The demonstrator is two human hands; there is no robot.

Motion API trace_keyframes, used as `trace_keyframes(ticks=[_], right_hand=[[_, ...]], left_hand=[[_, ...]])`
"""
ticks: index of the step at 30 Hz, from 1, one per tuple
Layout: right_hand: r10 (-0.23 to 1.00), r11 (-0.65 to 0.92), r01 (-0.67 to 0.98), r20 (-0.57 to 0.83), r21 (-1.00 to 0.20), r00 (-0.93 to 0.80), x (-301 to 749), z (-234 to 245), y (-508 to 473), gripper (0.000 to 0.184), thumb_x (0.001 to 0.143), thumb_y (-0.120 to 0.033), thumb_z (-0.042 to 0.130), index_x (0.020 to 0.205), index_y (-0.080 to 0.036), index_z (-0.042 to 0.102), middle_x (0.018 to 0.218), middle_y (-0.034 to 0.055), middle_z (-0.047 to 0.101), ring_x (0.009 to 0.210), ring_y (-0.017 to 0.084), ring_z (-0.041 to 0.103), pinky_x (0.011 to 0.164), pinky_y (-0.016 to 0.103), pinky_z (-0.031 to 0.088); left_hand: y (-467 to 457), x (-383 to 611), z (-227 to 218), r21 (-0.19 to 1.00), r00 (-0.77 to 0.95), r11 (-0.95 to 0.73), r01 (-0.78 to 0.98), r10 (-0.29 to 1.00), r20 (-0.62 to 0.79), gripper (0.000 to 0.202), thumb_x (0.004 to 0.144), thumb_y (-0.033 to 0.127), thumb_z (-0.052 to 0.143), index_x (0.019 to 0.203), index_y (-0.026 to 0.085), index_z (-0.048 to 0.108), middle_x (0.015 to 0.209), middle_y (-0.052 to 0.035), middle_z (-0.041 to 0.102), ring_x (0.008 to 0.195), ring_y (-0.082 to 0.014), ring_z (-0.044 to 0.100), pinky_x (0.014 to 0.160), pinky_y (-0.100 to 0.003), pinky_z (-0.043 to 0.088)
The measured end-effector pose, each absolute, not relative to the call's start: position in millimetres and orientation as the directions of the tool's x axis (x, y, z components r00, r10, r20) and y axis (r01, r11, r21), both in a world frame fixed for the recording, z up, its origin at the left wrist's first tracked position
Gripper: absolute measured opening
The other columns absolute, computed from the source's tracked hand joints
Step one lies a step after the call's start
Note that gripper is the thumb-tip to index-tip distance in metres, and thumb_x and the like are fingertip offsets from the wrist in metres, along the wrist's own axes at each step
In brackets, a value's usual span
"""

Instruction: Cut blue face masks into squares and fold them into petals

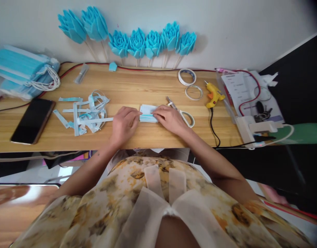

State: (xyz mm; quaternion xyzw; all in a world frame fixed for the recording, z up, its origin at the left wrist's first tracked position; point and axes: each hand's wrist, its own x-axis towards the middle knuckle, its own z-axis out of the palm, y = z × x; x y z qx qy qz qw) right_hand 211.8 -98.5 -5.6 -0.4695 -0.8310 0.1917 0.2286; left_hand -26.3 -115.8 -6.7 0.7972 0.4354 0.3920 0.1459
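Observation:
A small folded piece of light blue mask fabric (pixel 147 113) lies on the wooden table (pixel 137 86) in front of me. My left hand (pixel 124 124) pinches its left edge with fingers closed. My right hand (pixel 169 119) presses on its right side, fingers curled over the fabric. Both hands rest on the tabletop.
A heap of cut blue strips (pixel 83 113) lies to the left, beside a dark phone (pixel 32 120) and a stack of masks (pixel 23 72). Scissors (pixel 182 115), tape rolls (pixel 187 76), a yellow glue gun (pixel 213 94) and a power strip (pixel 254 129) are to the right. Blue fabric flowers (pixel 137 43) lean on the wall.

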Motion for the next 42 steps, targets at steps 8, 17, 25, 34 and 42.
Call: trace_keyframes(ticks=[8,17,25,34,42], right_hand=[[0.913,0.371,0.608,0.157,-0.702,-0.376,216.8,-1.6,-84.4,0.022,0.097,-0.028,0.056,0.095,-0.020,0.077,0.094,0.0042,0.076,0.088,0.019,0.068,0.083,0.035,0.050],[0.994,0.035,0.152,0.018,-0.988,-0.109,226.9,25.4,-63.5,0.026,0.084,-0.046,0.070,0.083,-0.020,0.072,0.066,-0.0028,0.061,0.058,0.010,0.049,0.056,0.024,0.037],[0.980,0.049,0.069,0.034,-0.996,-0.198,210.7,48.7,-69.4,0.031,0.080,-0.050,0.074,0.078,-0.020,0.070,0.066,-0.0021,0.062,0.061,0.010,0.051,0.056,0.023,0.038],[0.991,0.078,0.040,0.073,-0.996,-0.112,214.9,46.9,-57.5,0.041,0.082,-0.061,0.070,0.092,-0.021,0.075,0.084,0.0001,0.071,0.072,0.011,0.060,0.063,0.024,0.046],[0.975,0.155,0.018,0.150,-0.988,-0.166,200.3,48.7,-40.2,0.042,0.076,-0.055,0.077,0.099,-0.021,0.073,0.092,0.0025,0.077,0.084,0.018,0.069,0.078,0.032,0.055]], left_hand=[[-122.6,-17.2,-20.0,0.480,0.611,-0.715,0.509,0.693,0.384,0.027,0.094,0.024,0.059,0.113,0.020,0.077,0.130,-0.0142,0.074,0.120,-0.0326,0.067,0.104,-0.054,0.051],[-112.1,-18.8,-0.9,0.753,0.419,-0.548,0.364,0.819,0.393,0.024,0.094,0.036,0.065,0.110,0.024,0.078,0.126,-0.0121,0.076,0.117,-0.0302,0.069,0.105,-0.052,0.051],[-63.0,3.2,27.9,0.995,0.303,-0.011,-0.097,0.952,0.040,0.062,0.070,0.052,0.087,0.121,0.022,0.068,0.120,-0.0115,0.074,0.102,-0.0253,0.071,0.083,-0.037,0.057],[-44.3,25.6,47.4,0.983,0.267,0.027,-0.182,0.963,0.023,0.031,0.067,0.041,0.088,0.080,0.016,0.076,0.077,-0.0042,0.076,0.071,-0.0190,0.067,0.073,-0.034,0.055],[-31.3,27.6,44.7,0.990,0.223,-0.035,-0.135,0.973,0.065,0.024,0.069,0.038,0.086,0.073,0.017,0.074,0.069,-0.0016,0.072,0.061,-0.0152,0.062,0.061,-0.030,0.052]])
